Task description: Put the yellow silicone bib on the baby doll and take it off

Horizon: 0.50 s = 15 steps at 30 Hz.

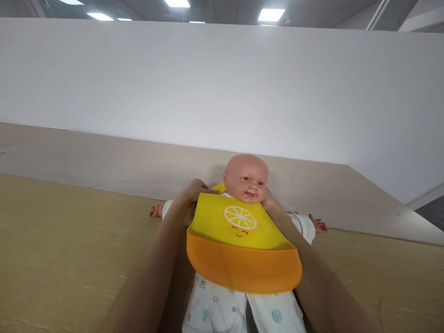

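Observation:
A bald baby doll [246, 175] lies face up in front of me, in white patterned clothes [215, 303] with its arms spread out. Over its chest is a bib [215, 217], yellow with a white citrus slice and a smiling face, with an orange catch pocket [243, 268] along the bottom. At the doll's neck, my left hand [197, 190] has its fingers closed at the bib's upper edge, beside the yellow neck strap [219, 188]. My right hand [269, 200] reaches behind the other side of the neck; its fingers are hidden by the doll's head.
Beneath the doll is a yellowish surface [69, 240]. A pale grey-beige strip [104, 157] runs along its far side, against a tall white partition [208, 88]. Ceiling lights [271, 15] show above it.

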Available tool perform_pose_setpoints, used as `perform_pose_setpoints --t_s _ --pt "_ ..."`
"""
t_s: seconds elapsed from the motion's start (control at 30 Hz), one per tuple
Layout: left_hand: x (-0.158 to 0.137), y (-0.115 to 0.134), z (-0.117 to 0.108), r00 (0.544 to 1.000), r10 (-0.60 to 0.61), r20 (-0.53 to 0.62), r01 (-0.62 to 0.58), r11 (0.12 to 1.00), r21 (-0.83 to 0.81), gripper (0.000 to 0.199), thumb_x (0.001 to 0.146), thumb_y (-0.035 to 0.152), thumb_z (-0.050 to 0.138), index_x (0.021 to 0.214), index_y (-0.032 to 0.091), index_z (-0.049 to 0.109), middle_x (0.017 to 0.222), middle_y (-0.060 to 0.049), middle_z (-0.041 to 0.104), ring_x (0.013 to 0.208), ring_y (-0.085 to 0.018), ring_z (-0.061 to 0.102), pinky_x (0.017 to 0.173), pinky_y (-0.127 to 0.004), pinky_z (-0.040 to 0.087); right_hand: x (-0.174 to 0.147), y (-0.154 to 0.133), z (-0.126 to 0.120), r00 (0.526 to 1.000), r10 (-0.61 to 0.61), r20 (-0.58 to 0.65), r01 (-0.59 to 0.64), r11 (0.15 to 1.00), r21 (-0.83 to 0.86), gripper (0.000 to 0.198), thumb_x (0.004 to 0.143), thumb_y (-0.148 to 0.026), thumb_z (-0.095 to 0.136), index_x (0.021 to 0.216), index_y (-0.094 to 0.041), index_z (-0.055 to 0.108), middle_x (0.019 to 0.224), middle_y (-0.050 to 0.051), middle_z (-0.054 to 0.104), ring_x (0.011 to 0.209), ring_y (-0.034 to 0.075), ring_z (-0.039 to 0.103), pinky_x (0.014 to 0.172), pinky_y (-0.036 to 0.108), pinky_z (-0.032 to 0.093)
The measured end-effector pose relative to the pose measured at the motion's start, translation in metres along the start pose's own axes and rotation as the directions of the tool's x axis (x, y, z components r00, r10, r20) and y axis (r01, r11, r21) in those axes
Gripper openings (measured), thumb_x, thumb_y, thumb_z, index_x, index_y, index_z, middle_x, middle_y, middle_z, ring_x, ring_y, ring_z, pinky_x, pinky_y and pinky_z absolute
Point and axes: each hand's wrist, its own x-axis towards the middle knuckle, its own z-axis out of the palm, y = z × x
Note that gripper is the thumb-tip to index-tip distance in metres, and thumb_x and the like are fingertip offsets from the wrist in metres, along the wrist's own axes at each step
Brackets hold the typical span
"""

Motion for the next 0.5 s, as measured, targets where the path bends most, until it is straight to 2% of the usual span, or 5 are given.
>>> perform_pose_setpoints --t_s 0.1,0.17,0.27,0.37,0.5 --pt "-0.003 0.002 0.0 1.0 0.01 0.002 -0.01 1.0 0.027 0.046 0.047 0.049 0.086 0.046 0.016 0.055 0.041 0.003 0.045 0.039 -0.009 0.038 0.04 -0.025 0.023 -0.01 -0.008 0.008 0.999 0.045 -0.012 -0.045 0.999 0.016 0.013 0.061 -0.031 0.068 0.063 -0.021 0.059 0.065 0.004 0.067 0.073 0.022 0.065 0.07 0.035 0.055" --pt "-0.005 0.002 0.0 0.999 0.037 0.029 -0.034 0.992 -0.118 0.045 0.046 0.048 0.087 0.05 0.015 0.057 0.044 0.002 0.049 0.041 -0.009 0.042 0.041 -0.024 0.025 -0.018 -0.014 0.014 0.995 0.099 -0.001 -0.099 0.994 0.044 0.012 0.059 -0.029 0.066 0.06 -0.021 0.057 0.062 0.003 0.065 0.063 0.019 0.061 0.064 0.033 0.054" --pt "-0.01 0.003 0.001 0.99 0.129 0.055 -0.099 0.919 -0.383 0.043 0.047 0.047 0.087 0.056 0.014 0.06 0.048 0.0 0.054 0.042 -0.01 0.047 0.042 -0.023 0.03 -0.025 -0.02 0.021 0.986 0.165 0.013 -0.166 0.982 0.088 0.014 0.057 -0.03 0.066 0.058 -0.021 0.055 0.059 0.002 0.063 0.054 0.016 0.055 0.056 0.029 0.051" --pt "-0.016 0.007 0.003 0.971 0.232 0.055 -0.161 0.808 -0.567 0.038 0.052 0.043 0.085 0.058 0.014 0.061 0.05 0.0 0.057 0.043 -0.009 0.049 0.044 -0.023 0.034 -0.026 -0.019 0.023 0.994 0.113 0.007 -0.113 0.993 0.031 0.021 0.06 -0.036 0.069 0.059 -0.02 0.054 0.058 0.001 0.063 0.056 0.016 0.056 0.056 0.029 0.05" --pt "-0.024 0.015 0.007 0.97 0.244 -0.001 -0.176 0.695 -0.697 0.028 0.055 0.033 0.084 0.063 0.015 0.064 0.055 0.001 0.062 0.047 -0.01 0.053 0.047 -0.022 0.039 -0.021 -0.015 0.02 1.0 0.022 0.022 -0.021 0.999 -0.04 0.028 0.075 -0.043 0.066 0.064 -0.019 0.057 0.06 0.001 0.063 0.063 0.017 0.059 0.064 0.03 0.052"
